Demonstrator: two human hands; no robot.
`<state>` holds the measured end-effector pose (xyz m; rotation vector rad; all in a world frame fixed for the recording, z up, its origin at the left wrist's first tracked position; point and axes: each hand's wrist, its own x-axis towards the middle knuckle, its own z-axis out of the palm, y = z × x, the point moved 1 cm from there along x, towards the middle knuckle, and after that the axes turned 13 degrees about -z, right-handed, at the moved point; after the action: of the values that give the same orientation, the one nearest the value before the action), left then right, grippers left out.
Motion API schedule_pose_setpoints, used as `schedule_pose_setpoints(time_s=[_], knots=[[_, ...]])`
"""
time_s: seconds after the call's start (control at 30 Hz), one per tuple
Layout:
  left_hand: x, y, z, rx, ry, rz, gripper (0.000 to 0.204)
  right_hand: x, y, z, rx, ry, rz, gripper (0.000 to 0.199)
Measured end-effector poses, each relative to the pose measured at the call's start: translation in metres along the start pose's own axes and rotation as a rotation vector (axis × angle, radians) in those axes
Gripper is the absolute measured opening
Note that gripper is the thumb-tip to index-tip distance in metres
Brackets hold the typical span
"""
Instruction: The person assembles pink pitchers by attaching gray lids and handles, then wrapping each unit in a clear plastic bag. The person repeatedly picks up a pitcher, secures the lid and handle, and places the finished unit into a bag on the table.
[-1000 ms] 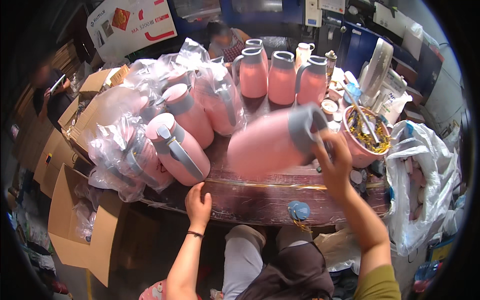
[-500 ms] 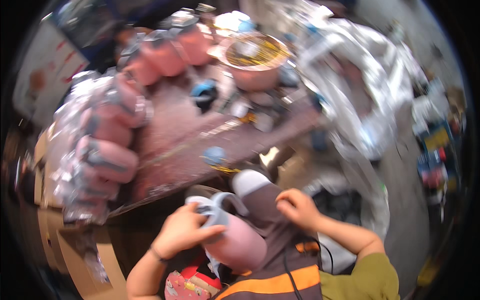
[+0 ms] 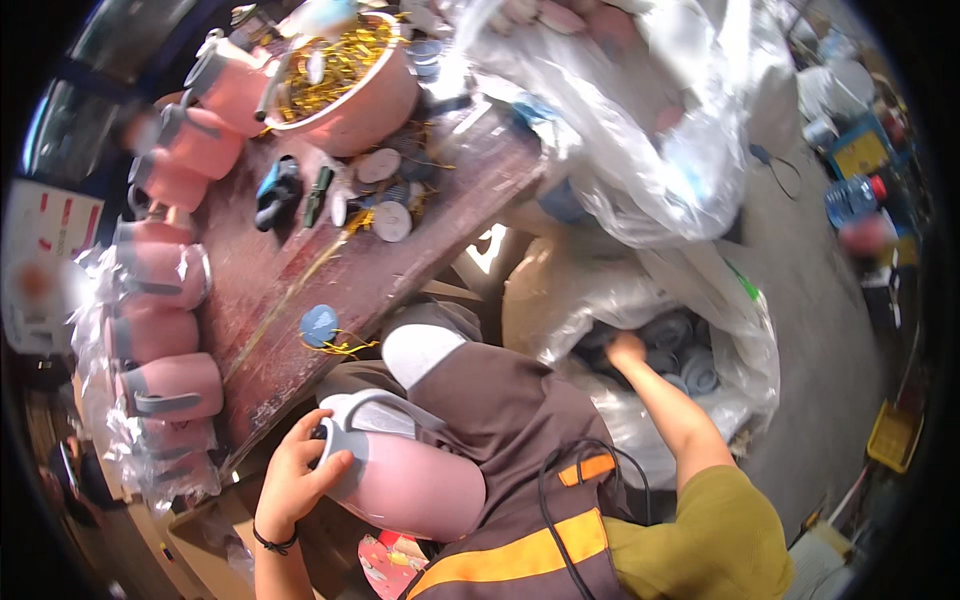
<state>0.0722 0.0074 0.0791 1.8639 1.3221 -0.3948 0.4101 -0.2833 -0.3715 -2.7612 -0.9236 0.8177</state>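
A pink jug (image 3: 415, 485) with a grey rim and a grey loop handle lies tilted across my lap. My left hand (image 3: 300, 465) grips it by the rim, thumb on the outside and fingers at the mouth. My right arm stretches out to a clear plastic bag (image 3: 745, 390) on the right. Inside it, my right hand (image 3: 627, 350) is among grey round parts (image 3: 700, 370) that look like rings or lids. The fingers of that hand are too hidden to make out.
A worn reddish table (image 3: 290, 330) carries a row of similar pink jugs (image 3: 160, 330), some in clear plastic, and a pink tub (image 3: 375, 105) of gold ties. A blue disc with gold string (image 3: 320, 326) lies near its edge. A large plastic bag (image 3: 640, 190) stands beyond.
My right hand has gone from above my lap down into the bag on the right. The view has turned, and the jug stays in my left hand.
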Motion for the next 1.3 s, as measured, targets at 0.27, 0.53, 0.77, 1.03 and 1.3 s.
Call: schedule_pose_setpoints(time_s=[0.27,0.53,0.77,1.03,1.3], knots=[[-0.03,-0.034,-0.016,-0.193,0.182,-0.102,0.039,0.066,0.033,0.095,-0.253,-0.048,-0.473,0.049],[-0.025,-0.107,0.016,-1.222,0.301,-0.113,0.051,-0.028,-0.082,-0.134,-0.177,-0.369,-0.599,0.037],[0.019,-0.1,0.11,-1.776,0.195,-0.072,0.047,-0.144,-0.227,-0.252,0.789,0.557,-1.046,0.026],[0.005,-0.124,0.115,-1.914,0.185,-0.018,0.047,-0.191,-0.287,-0.219,0.885,0.581,-1.394,0.026],[-0.027,-0.136,0.09,-1.389,0.806,0.32,0.057,-0.185,-0.315,-0.211,1.205,0.081,-0.923,0.024]])
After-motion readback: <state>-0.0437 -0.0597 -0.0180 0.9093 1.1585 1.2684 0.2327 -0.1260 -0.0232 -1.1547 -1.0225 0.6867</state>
